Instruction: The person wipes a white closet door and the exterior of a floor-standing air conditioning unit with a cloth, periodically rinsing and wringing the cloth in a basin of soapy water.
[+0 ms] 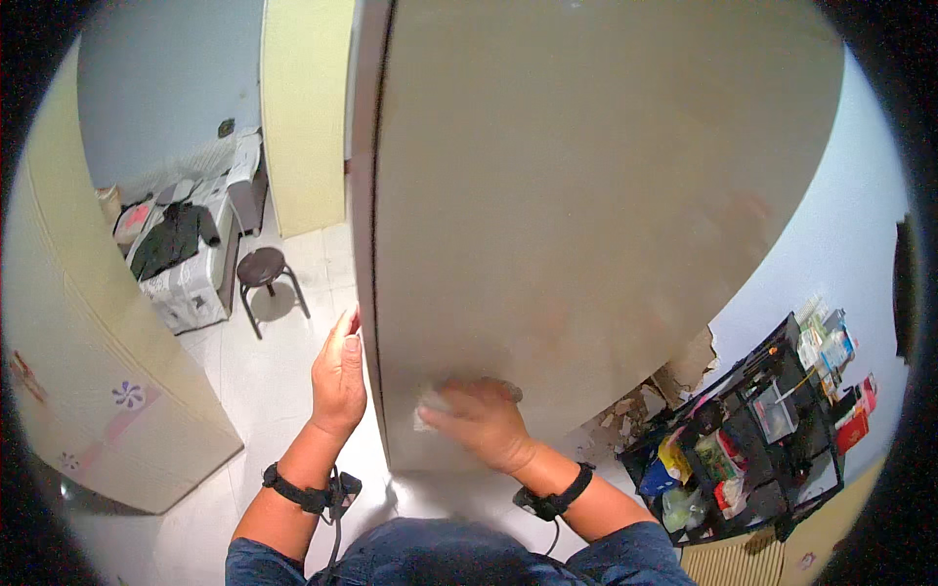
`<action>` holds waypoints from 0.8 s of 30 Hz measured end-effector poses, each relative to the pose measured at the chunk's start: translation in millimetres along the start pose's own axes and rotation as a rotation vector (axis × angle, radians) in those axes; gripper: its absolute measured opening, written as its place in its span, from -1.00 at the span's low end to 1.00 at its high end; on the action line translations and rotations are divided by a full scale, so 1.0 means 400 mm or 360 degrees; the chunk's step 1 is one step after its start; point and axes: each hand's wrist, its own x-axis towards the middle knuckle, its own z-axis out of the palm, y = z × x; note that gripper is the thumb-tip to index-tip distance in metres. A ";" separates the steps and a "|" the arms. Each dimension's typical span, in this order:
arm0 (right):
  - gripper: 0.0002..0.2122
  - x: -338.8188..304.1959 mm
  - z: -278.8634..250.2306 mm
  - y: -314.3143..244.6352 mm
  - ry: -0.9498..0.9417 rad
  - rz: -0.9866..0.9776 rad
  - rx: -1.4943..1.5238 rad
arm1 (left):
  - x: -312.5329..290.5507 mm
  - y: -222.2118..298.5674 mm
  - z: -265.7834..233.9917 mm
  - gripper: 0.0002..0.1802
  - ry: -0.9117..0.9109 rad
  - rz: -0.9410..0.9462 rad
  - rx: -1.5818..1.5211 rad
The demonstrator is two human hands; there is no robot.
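A tall, glossy grey-brown panel (pixel 586 215), like the side of a large appliance or cabinet, stands right in front of me. My left hand (pixel 340 381) lies along its left edge, palm toward the panel, fingers stretched out and partly hidden behind that edge. Low on the broad face is my right hand (pixel 479 420), smeared by motion. A small whitish, cloth-like piece (pixel 426 408) shows at its fingertips, against the panel; its exact kind is too blurred to tell. Both wrists carry black straps with small devices and cables.
To the right, a black shelf rack (pixel 743 439) holds packets and bags, beside a wall with peeling patches (pixel 645 400). At the left stand a dark round stool (pixel 264 269), a sofa or bed with a dark garment (pixel 176 239), and a pale flower-patterned panel (pixel 127 391).
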 end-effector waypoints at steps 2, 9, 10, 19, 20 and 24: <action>-0.57 0.010 -0.002 -0.030 0.0086 0.0202 0.0421 | -0.035 -0.027 -0.022 -0.49 -0.0011 -0.0090 -0.0114; -0.54 0.084 0.012 -0.088 0.0214 0.1534 0.3074 | -0.180 -0.040 -0.112 -0.53 -0.0379 -0.0424 -0.0156; -0.51 0.098 0.018 -0.100 0.0233 0.1608 0.3541 | -0.200 -0.036 -0.120 -0.51 -0.0412 -0.0495 -0.0227; -0.39 0.153 0.101 -0.180 -0.0287 0.1552 0.4165 | -0.334 -0.023 -0.179 -0.46 -0.0596 -0.1072 -0.0488; -0.38 0.161 0.106 -0.188 -0.0414 0.1507 0.4187 | -0.358 -0.026 -0.190 -0.46 -0.0538 -0.1085 -0.0473; -0.39 0.159 0.140 -0.176 -0.0622 0.1399 0.4350 | -0.408 -0.023 -0.184 -0.36 -0.0445 -0.1220 -0.0473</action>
